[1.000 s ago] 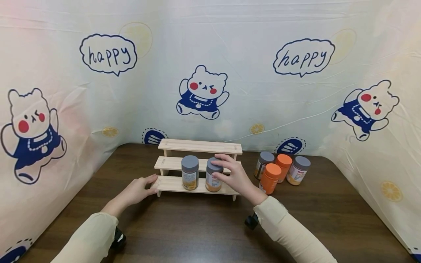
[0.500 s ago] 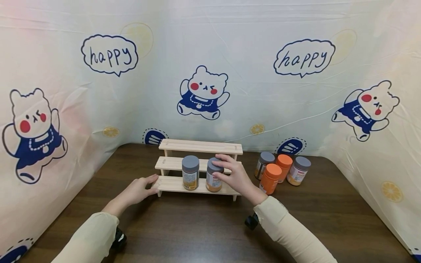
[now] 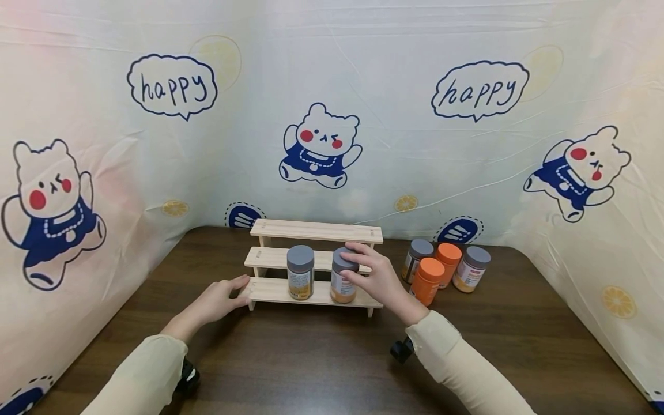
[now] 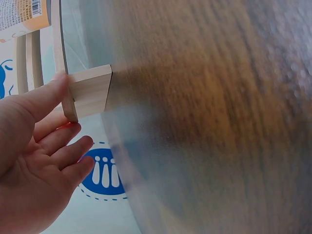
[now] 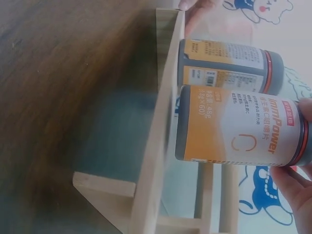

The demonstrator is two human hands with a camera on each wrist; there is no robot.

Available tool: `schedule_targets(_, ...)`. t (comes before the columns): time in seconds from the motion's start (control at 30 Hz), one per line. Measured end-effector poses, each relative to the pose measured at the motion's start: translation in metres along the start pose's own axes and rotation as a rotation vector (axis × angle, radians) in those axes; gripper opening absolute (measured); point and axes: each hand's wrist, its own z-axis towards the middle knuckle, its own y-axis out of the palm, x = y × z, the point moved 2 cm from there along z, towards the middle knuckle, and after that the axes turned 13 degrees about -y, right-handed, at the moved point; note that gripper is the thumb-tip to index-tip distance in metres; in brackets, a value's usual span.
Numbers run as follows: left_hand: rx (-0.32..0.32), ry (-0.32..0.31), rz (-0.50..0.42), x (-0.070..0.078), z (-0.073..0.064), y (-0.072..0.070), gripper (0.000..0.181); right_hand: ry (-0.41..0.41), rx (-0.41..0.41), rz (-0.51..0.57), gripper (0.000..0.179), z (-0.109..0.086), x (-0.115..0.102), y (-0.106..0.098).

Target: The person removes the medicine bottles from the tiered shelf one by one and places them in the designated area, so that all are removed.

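Observation:
My right hand [image 3: 378, 279] grips a grey-capped vitamin bottle [image 3: 343, 288] near its cap, with fingers and thumb around it. The bottle stands upright, its base right at the lowest step of a three-step wooden rack [image 3: 316, 230]. In the right wrist view, its orange-and-white label [image 5: 229, 124] faces the camera. To its left, a second grey-capped bottle [image 3: 301, 282] is upright on the same step, a gap between them. My left hand [image 3: 220, 300] pinches the left end of that lowest step [image 4: 68, 105] between thumb and fingers; the other fingers lie loosely curled below.
Right of the rack, several more bottles stand close together on the brown table [image 3: 311, 357]: two orange ones [image 3: 426, 282] and two with grey caps [image 3: 471, 270]. A printed cloth [image 3: 384, 75] hangs behind the table and along both sides.
My right hand has shifted slightly right with the bottle along the lowest step, widening the gap to the second bottle. My left hand has stayed at the rack's left end.

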Motion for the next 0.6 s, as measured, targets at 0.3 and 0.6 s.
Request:
schedule_targets(0.3, 0.006, 0.003, -0.003, 0.0, 0.0, 0.0, 0.057, 0.071, 0.034, -0.018, 0.037, 0.0, -0.001, -0.022)
schedule_targets(0.6, -0.025, -0.044, -0.004, 0.001, 0.0, 0.001, 0.06, 0.064, 0.122, -0.067, 0.036, 0.005, -0.016, -0.054)
